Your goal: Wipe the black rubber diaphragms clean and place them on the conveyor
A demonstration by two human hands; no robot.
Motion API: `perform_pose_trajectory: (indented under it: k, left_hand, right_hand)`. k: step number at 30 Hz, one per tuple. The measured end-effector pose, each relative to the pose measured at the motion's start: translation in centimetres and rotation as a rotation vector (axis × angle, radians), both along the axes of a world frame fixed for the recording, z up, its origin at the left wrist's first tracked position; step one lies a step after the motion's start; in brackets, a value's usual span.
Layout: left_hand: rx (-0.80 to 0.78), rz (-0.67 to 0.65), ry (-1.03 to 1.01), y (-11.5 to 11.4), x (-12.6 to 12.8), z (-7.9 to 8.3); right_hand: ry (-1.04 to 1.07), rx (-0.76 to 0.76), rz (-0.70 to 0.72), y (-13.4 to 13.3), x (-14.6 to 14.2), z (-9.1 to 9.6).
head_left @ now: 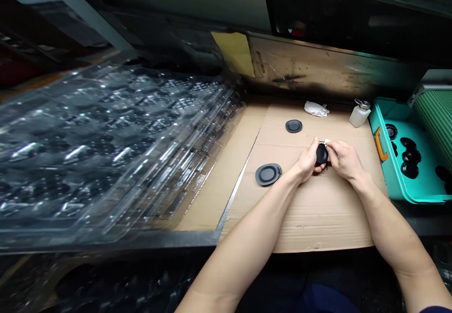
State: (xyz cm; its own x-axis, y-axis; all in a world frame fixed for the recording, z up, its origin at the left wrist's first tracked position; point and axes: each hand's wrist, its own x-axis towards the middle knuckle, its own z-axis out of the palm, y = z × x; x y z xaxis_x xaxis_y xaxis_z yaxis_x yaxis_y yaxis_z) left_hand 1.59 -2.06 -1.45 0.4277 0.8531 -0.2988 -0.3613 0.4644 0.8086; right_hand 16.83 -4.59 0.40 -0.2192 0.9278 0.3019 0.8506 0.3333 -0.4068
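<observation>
Left hand (308, 160) clamped on a small black disc (321, 154) — right hand (342, 158) pinching a white swab (326, 141) at its edge, 2 more discs (268, 174) on the cardboard worktop (310, 219).

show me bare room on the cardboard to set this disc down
The cardboard is bare at its front, nearer than the left hand and right hand, and between the trays and the near disc. Crowded: around the held disc, the far disc, cloth and bottle behind, and the bin.

The left hand (308, 160) and right hand (345, 161) are seen bare, as are both forearms (247, 237); dark blue cloth (319, 299) is worn below.
</observation>
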Motion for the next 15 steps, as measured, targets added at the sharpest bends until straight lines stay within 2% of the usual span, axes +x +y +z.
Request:
perform_pose_trajectory:
  k: [8, 12, 15]
  left_hand:
    - [0.124, 0.048, 0.341, -0.5, 0.6, -0.3]
    - [0.272, 0.055, 0.411, -0.7, 0.1, 0.3]
    - [0.300, 0.056, 0.434, -0.8, 0.0, 0.6]
  right_hand:
    - [-0.178, -0.014, -0.029, -0.4, -0.6, 0.6]
    - [-0.330, -0.061, -0.079, -0.7, -0.7, 1.3]
    - [-0.377, -0.086, -0.095, -0.7, -0.8, 1.4]
